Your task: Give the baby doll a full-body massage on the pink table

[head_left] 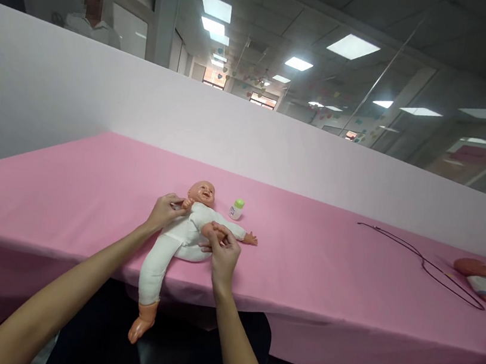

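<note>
Two bare hands on a baby doll at the near edge of a pink table.

Nearest, one of the doll's (180, 239) legs hangs over the table's (87, 196) front edge, foot dangling; the rest lies on its back on the pink cover. The right hand (223, 254) has its fingers bent and pinched at the doll's middle — on its other leg, it seems, though I cannot tell for sure. The left hand (164, 210) is curled about the doll's small hand, beside the head. Just beyond stands a little white bottle (236, 209) with a green cap. Well off to the right lie a dark cord (430, 265) and a second doll (484, 285). Behind the white partition (102, 90) stands another person (91, 19).
</note>
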Motion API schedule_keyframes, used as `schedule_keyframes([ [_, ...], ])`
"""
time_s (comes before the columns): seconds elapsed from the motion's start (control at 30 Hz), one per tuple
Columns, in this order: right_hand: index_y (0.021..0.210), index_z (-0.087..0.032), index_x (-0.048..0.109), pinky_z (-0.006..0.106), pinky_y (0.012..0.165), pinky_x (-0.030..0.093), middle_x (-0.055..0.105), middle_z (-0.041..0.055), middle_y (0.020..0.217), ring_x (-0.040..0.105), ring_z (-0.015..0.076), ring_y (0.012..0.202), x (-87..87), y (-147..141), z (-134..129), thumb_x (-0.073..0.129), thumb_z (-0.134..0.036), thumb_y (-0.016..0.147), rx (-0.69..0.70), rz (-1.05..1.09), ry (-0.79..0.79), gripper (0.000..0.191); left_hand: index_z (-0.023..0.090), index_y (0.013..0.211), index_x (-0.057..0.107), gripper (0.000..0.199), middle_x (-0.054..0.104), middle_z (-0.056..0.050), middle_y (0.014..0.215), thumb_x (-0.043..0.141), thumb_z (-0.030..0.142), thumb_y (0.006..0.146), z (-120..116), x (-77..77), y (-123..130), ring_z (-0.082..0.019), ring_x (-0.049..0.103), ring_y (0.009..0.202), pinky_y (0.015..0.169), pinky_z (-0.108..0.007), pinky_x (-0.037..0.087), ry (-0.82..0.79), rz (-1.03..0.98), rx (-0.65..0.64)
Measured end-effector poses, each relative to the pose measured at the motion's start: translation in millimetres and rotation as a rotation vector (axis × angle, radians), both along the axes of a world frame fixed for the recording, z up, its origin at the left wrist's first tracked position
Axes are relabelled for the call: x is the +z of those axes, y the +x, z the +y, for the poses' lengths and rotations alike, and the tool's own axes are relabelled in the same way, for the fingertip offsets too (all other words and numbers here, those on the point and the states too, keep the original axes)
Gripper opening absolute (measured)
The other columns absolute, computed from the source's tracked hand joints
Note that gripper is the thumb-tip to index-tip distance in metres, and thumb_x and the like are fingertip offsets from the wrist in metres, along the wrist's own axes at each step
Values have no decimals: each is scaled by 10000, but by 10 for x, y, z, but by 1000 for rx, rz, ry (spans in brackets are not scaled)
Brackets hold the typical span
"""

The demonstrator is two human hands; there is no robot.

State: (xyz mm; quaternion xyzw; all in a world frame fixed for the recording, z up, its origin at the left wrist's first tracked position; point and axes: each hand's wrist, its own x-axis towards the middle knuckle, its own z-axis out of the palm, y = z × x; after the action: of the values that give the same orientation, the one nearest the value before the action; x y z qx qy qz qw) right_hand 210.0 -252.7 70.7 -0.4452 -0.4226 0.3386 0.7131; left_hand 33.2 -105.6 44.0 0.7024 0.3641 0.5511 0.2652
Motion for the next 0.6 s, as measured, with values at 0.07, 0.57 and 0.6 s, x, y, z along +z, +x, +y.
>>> schedule_keyframes([
  [0.07,1020,-124,750,278,447,581,799,122,944,723,199,524,-2,-65,126,902,-602,689,-16,29,-13,601,234,929,855,207,752,-37,832,794,391,809,-6,-45,11,-202,657,757,677,-304,459,5,55,20],
  [0.57,992,-270,846,396,707,688,744,127,1323,809,273,736,-1342,-5,-1337,1026,-346,589,348,168,18,448,143,685,693,269,676,-38,694,887,301,587,335,-102,-674,-174,638,657,631,-309,513,-581,-774,418],
  [0.6,987,-277,852,399,714,690,755,122,1305,810,277,742,-1365,-52,-1325,1023,-345,596,340,160,38,432,143,705,708,271,688,-45,710,890,305,586,340,-92,-682,-184,651,678,636,-310,515,-572,-768,405],
])
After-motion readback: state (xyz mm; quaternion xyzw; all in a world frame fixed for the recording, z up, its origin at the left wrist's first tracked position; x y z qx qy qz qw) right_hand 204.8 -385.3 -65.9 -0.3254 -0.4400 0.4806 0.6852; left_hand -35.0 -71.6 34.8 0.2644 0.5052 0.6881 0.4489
